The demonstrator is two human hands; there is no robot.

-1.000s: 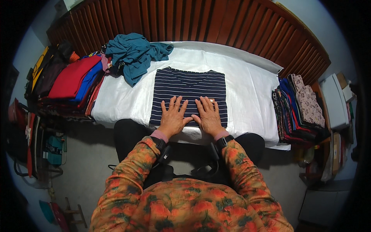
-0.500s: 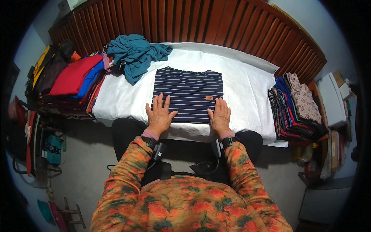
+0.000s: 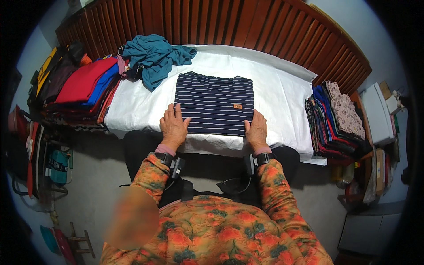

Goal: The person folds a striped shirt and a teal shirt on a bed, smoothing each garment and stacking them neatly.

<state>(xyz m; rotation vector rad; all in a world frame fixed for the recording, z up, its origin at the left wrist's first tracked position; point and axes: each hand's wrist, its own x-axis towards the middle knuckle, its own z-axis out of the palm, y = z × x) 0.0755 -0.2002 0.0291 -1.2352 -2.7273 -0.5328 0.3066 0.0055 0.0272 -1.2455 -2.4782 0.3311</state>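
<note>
A navy shirt (image 3: 215,99) with thin white stripes and a small orange-brown patch lies folded into a neat rectangle, its neckline at the far side. It rests on the white sheet (image 3: 282,106) in front of me. My left hand (image 3: 175,126) is at the shirt's near left corner, fingers spread, thumb on the edge of the cloth. At the near right corner my right hand (image 3: 256,129) lies with fingers stretched out, its thumb against the shirt's edge. Neither hand grips anything. Both wrists carry dark straps with small devices.
A crumpled teal garment (image 3: 154,59) lies at the back left. Beside it rises a stack of folded clothes, a red garment (image 3: 86,79) on top. Another folded stack with a patterned beige garment (image 3: 344,108) stands at the right. A slatted wooden backrest (image 3: 212,24) runs behind the sheet.
Both hands have slid outward to the shirt's near corners, the left one off its top and to the left. The shirt remains folded.
</note>
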